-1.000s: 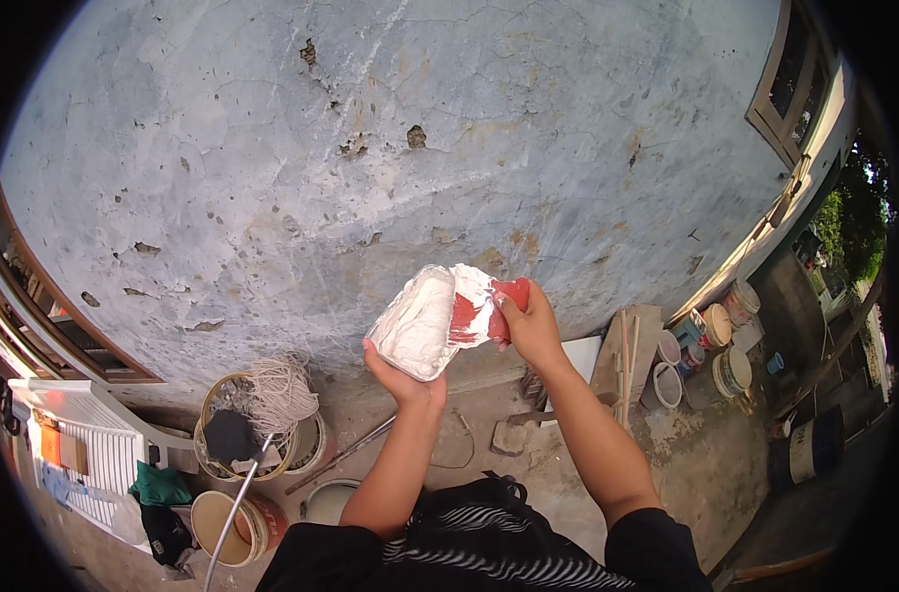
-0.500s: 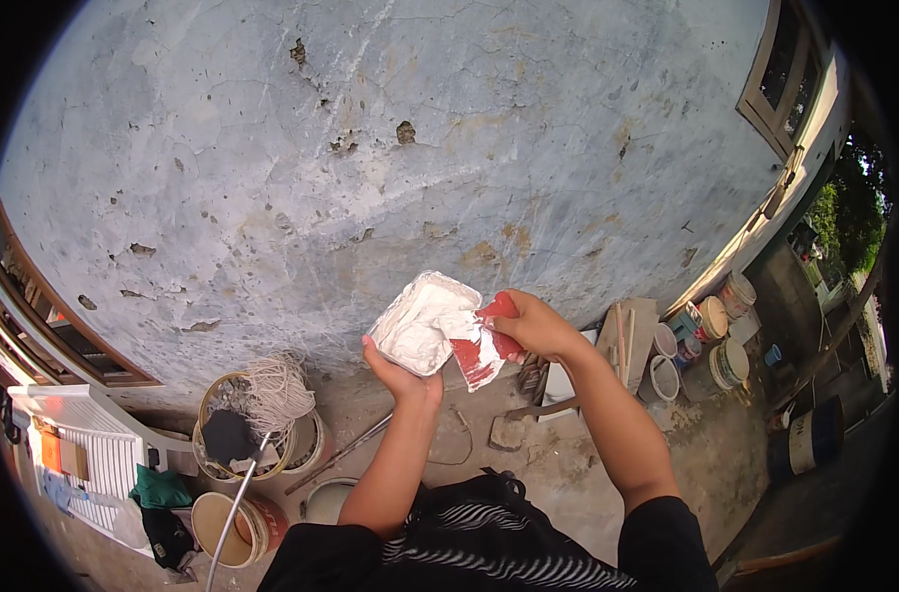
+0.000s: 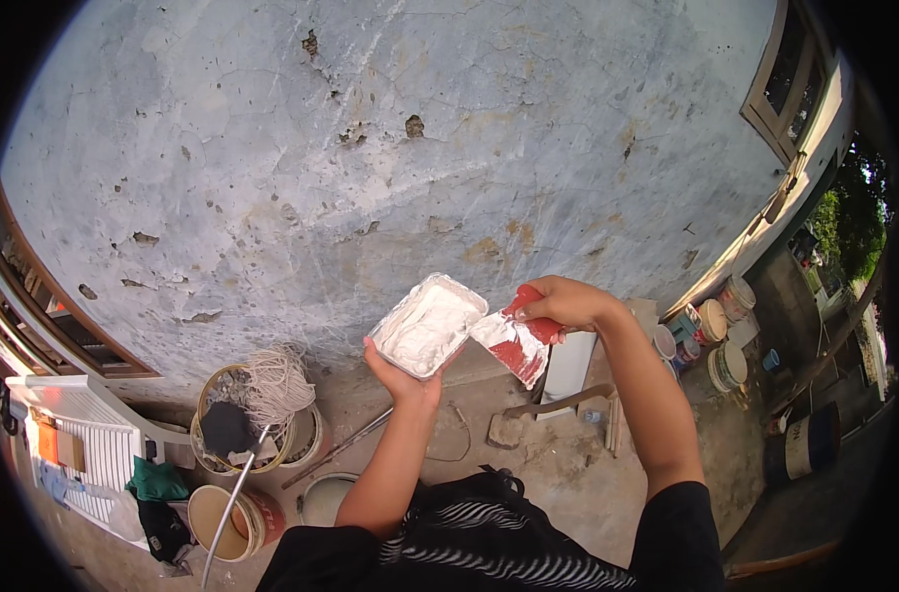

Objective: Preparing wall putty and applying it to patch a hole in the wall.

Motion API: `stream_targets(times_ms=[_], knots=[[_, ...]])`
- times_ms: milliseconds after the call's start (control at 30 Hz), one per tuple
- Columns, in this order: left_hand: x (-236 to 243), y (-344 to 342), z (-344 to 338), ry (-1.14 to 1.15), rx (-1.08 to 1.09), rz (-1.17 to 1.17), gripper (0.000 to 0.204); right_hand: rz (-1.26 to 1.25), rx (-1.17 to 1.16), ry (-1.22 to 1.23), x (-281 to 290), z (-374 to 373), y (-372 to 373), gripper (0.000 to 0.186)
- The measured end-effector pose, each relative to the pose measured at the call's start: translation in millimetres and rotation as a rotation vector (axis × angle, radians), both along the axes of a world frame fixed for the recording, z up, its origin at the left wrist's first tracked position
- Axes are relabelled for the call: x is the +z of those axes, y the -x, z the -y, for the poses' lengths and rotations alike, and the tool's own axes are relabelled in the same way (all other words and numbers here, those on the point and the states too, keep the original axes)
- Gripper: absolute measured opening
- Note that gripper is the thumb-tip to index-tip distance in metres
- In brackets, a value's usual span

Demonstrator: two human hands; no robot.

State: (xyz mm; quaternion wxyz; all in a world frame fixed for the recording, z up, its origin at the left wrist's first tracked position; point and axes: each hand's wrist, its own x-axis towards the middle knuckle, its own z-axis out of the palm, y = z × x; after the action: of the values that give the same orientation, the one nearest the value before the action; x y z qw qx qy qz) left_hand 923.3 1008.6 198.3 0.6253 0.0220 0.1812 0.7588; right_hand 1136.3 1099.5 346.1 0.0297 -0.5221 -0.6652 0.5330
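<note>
My left hand [image 3: 407,383] holds up a rectangular tub [image 3: 382,335] from below, its fingers wrapped round the near side. Thick white filler paste [image 3: 432,324] fills the tub, with smears along the rim. In my right hand [image 3: 568,304] is a red putty knife [image 3: 519,347], gripped by its handle between thumb and fingers. White paste coats part of its flat blade, which points down and left, close beside the tub's right edge. Beyond both hands rises a grey-blue wall [image 3: 371,187] with cracks, scrapes and several chipped holes.
At the left stand a bucket of rubble [image 3: 209,434] with a mop head [image 3: 278,387], another bucket [image 3: 223,523] and a white plastic chair [image 3: 104,434]. A hammer [image 3: 509,430] with a wooden handle lies on the floor. Several paint buckets [image 3: 728,365] line the right side.
My right hand has moved the putty knife right, away from the paste and off the tub. The paste surface looks smoother. My left hand holds the tub in nearly the same place.
</note>
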Motion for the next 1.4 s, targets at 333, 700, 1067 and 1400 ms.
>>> stream_targets(times_ms=[333,700,1067,1400], knots=[[10,-1,1,0.03,-0.08,-0.034,0.089,0.023,0.203,-1.089,21,37,26,0.024],[8,-15,-13,0.012,0.132,0.022,0.081,0.255,0.513,-1.708,-53,81,31,0.043],[10,-13,-14,0.013,0.101,0.044,0.086,0.285,0.542,-1.642,-34,86,2,0.041],[17,-5,-12,0.039,0.08,0.015,0.088,0.337,0.638,-1.611,-8,82,-22,0.034]])
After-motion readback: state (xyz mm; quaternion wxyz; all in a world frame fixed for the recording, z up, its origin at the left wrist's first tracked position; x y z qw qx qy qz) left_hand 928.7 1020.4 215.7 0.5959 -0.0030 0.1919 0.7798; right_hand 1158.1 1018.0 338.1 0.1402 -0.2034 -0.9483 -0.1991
